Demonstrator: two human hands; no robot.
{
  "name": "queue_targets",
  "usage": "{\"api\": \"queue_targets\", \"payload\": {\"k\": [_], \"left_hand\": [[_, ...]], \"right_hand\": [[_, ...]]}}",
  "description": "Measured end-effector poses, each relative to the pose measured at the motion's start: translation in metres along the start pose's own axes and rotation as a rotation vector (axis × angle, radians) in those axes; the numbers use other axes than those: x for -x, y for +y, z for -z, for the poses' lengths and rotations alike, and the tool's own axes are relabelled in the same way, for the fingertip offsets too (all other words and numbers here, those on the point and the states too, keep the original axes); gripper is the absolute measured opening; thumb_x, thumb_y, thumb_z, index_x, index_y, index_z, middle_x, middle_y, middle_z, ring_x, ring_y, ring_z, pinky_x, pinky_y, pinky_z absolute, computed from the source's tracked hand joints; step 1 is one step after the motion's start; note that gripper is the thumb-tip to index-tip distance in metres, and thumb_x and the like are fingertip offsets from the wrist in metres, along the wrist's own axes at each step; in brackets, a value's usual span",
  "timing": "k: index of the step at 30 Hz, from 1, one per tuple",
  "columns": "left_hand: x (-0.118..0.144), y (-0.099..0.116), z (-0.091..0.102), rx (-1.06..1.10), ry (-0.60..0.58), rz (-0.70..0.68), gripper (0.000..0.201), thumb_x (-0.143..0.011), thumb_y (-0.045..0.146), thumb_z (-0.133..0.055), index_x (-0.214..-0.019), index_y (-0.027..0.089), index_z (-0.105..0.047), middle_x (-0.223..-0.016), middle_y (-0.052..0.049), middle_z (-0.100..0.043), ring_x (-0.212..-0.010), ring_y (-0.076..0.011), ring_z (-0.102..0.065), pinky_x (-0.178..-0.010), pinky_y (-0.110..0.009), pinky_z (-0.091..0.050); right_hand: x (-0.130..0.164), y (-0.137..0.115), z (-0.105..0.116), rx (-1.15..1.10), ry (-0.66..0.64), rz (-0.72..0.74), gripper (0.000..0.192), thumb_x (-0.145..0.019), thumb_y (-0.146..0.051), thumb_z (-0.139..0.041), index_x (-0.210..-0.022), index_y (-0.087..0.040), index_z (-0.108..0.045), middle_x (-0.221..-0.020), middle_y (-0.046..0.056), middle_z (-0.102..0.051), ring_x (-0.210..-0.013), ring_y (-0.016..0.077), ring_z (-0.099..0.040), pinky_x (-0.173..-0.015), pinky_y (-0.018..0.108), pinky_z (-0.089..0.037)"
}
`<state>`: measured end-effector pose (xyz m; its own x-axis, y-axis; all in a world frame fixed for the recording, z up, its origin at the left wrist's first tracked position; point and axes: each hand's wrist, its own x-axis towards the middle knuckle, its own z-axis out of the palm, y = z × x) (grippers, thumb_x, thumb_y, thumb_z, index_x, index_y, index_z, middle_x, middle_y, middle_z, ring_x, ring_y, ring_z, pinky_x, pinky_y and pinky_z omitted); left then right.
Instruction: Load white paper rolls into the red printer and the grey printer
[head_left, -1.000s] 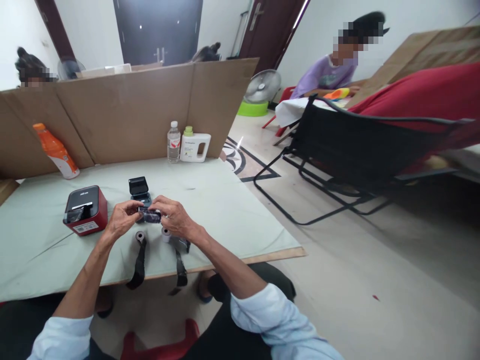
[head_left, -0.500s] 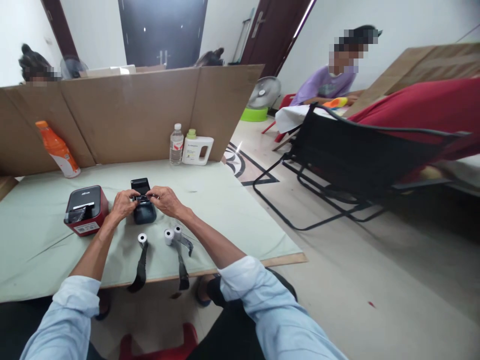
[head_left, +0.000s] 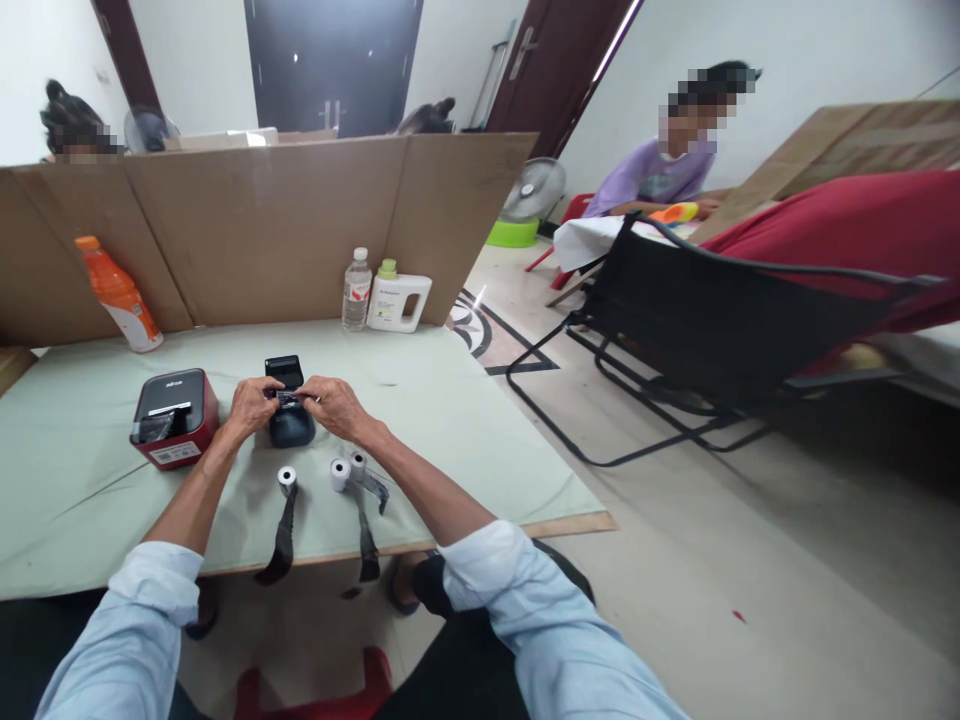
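A small black printer with its lid raised sits on the pale green table. Both my hands are over its open top, holding a dark roll between them: my left hand on its left end, my right hand on its right end. Nearer to me lie three small white paper rolls, each with a dark strip trailing toward the table's front edge.
A red and black printer stands left of my hands. An orange bottle, a water bottle and a white jug stand against the cardboard screen. A black folding chair stands on the right. People sit behind.
My hands carried the dark roll away from me, from above the white rolls to the open top of the black printer. Over the last half second they barely moved.
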<state>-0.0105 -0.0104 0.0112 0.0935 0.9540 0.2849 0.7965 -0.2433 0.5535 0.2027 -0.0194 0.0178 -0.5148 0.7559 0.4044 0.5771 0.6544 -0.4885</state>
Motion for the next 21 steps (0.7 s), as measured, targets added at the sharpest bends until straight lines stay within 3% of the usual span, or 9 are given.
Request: {"api": "queue_targets", "payload": {"k": [8,16,21], "left_hand": [[-0.001,-0.01,-0.011,0.102,0.032,0.031,0.026,-0.068,0.025,-0.074,-0.091,0.019,-0.084,-0.077,-0.003,-0.078,-0.073,-0.0215,-0.07,-0.07,-0.029,-0.055],[0.002,-0.017,-0.005,0.237,-0.058,0.024,0.033,-0.065,0.02,-0.068,-0.095,0.017,-0.082,-0.089,-0.005,-0.079,-0.087,-0.0245,-0.073,-0.084,-0.035,-0.058],[0.008,-0.027,-0.004,0.229,0.008,-0.009,0.037,-0.065,0.019,-0.063,-0.098,0.019,-0.08,-0.101,-0.006,-0.076,-0.093,-0.0232,-0.071,-0.09,-0.037,-0.058]], "right_hand": [[0.001,-0.01,0.005,0.101,-0.083,-0.024,0.032,-0.098,-0.014,-0.056,-0.118,-0.024,-0.079,-0.119,0.007,-0.077,-0.107,0.0203,-0.071,-0.092,0.029,-0.052],[0.003,-0.017,0.003,0.159,-0.164,-0.035,0.03,-0.101,-0.018,-0.056,-0.122,-0.023,-0.077,-0.122,0.008,-0.075,-0.109,0.0211,-0.07,-0.093,0.03,-0.051],[0.004,-0.019,-0.001,0.243,-0.218,0.007,0.026,-0.102,-0.021,-0.057,-0.115,-0.023,-0.078,-0.122,0.009,-0.072,-0.116,0.0229,-0.064,-0.093,0.031,-0.05]]}}
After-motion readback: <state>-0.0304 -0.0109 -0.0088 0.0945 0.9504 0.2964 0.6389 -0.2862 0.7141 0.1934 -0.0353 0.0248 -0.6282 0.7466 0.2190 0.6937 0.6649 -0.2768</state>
